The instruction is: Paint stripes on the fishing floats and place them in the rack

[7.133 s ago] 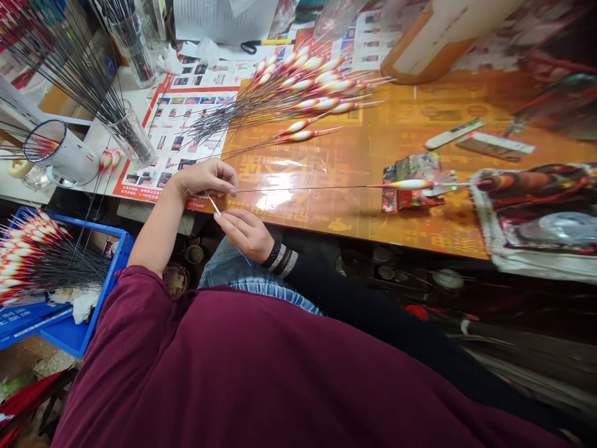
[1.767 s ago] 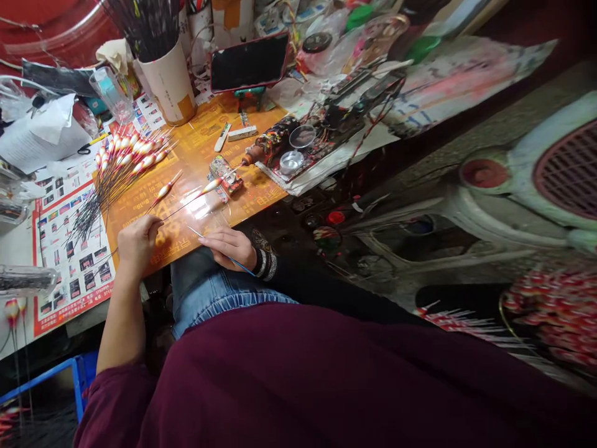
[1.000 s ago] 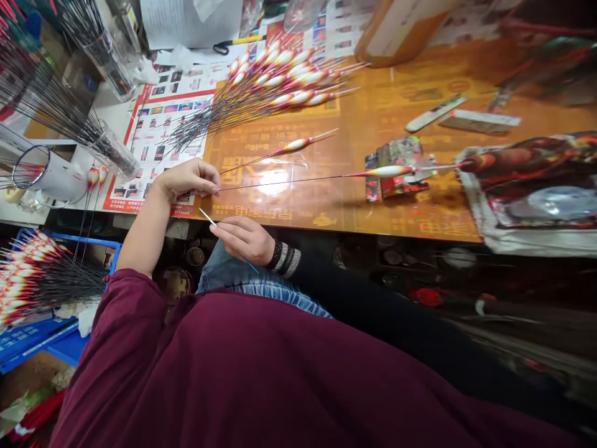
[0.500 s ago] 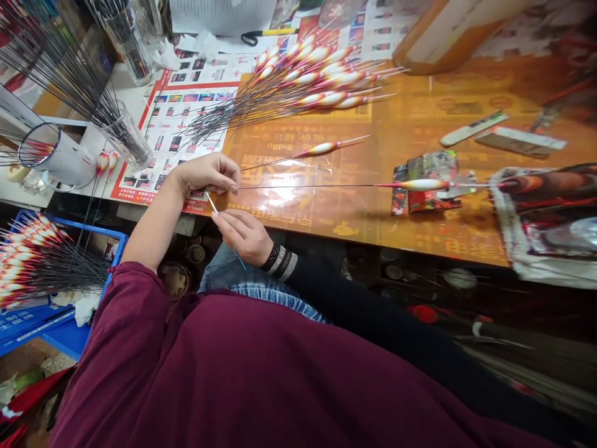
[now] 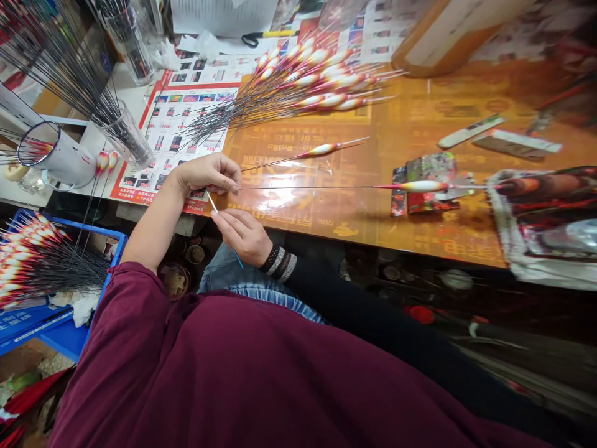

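With fingers closed in a pinch, my left hand (image 5: 212,174) grips the thin dark stem of a fishing float near its end. The stem runs level to the right, to the float's white, yellow and red body (image 5: 423,186); its antenna reaches a dark roller-like object (image 5: 532,185) on a cloth. Just below, my right hand (image 5: 245,235) is closed around a thin stick (image 5: 212,203), whitish above and blue at its lower end. The stick's upper tip lies close under my left fingers; whether it touches the stem I cannot tell. Another fishing float (image 5: 323,149) lies behind the held one.
Many fishing floats (image 5: 326,78) lie piled at the back. Dark stems stand in a glass (image 5: 128,140) beside a white enamel mug (image 5: 69,163). A blue crate (image 5: 114,236) at left holds more floats. Paint-smeared blocks (image 5: 431,165) and a large bottle (image 5: 448,31) are to the right.
Almost nothing differs. Both hands keep their grip, and the lower blue end of the stick has shifted slightly to the left.
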The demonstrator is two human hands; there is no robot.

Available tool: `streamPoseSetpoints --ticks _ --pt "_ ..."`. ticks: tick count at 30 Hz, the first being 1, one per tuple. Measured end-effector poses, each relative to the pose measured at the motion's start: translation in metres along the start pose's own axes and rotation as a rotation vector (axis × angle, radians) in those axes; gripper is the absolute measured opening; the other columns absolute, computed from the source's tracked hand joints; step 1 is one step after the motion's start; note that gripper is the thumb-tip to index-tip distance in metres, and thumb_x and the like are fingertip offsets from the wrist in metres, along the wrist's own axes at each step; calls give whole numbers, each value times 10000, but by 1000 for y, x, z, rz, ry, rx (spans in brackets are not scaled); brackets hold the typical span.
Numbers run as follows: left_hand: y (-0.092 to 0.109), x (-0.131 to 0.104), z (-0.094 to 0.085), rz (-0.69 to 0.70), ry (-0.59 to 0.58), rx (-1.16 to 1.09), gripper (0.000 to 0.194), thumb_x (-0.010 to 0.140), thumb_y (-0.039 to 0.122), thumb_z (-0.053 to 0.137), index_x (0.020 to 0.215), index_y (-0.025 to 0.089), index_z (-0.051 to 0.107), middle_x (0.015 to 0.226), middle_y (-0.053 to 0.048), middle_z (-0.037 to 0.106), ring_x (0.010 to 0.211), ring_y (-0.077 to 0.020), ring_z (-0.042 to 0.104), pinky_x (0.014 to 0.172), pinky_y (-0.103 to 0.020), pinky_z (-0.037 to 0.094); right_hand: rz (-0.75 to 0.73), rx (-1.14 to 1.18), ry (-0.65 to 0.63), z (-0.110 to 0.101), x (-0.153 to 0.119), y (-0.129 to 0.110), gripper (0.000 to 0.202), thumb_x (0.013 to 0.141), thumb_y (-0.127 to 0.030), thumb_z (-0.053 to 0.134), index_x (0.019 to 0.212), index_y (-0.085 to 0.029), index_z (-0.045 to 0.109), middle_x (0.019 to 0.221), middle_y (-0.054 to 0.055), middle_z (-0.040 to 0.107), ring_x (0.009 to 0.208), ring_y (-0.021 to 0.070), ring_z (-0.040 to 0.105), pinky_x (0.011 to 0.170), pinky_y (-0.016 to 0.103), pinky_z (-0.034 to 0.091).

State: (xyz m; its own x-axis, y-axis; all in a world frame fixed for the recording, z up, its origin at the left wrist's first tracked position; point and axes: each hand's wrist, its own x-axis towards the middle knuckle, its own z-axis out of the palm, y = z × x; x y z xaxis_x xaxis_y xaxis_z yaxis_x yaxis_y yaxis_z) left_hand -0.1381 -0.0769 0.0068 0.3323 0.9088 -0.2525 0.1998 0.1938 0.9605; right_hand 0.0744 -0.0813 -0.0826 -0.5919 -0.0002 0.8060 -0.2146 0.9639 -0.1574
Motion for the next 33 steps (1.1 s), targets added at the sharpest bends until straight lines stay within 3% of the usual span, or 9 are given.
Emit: streamPoseSetpoints --ticks 7,17,23,28,30,33 --pt "0 1 0 -4 2 9 285 733 338 842 748 86 708 518 6 570 388 -22 409 397 -153 266 57 -13 -85 1 -3 1 420 990 -103 472 1405 -94 534 1257 140 683 1201 241 620 1010 441 584" --pt "2 0 2 -18 21 50 339 709 407 849 744 100 708 514 -1 564 391 -34 392 401 -181 252 24 31 -20 2 -4 1 481 980 -107 484 1461 -103 479 1242 156 687 1201 249 616 996 446 587" --pt "7 -3 3 -47 19 75 314 737 390 834 758 105 704 561 -18 600 442 -49 461 453 -194 329 -90 -24 42 -3 -1 3 484 935 -77 534 1416 -22 503 1161 175 702 1147 259 624 945 420 602" --pt "35 2 22 15 78 421 116 852 221 706 789 123 705 661 -40 661 564 -87 567 586 -245 422 -131 -16 43 -5 -4 5 479 934 -82 533 1409 -26 507 1157 171 706 1163 267 627 932 422 607" --pt "45 9 39 86 186 652 78 835 121 680 764 145 699 681 -35 663 660 -117 614 651 -268 434 -133 2 21 -4 -8 7 478 939 -97 540 1414 -46 510 1167 164 708 1176 267 631 949 429 606" --pt "55 19 63 136 396 964 169 839 44 617 744 171 677 713 -49 659 813 -169 648 733 -312 438 -120 38 -38 -1 -16 10 461 959 -127 520 1420 -110 528 1225 154 697 1218 263 629 1006 449 590"
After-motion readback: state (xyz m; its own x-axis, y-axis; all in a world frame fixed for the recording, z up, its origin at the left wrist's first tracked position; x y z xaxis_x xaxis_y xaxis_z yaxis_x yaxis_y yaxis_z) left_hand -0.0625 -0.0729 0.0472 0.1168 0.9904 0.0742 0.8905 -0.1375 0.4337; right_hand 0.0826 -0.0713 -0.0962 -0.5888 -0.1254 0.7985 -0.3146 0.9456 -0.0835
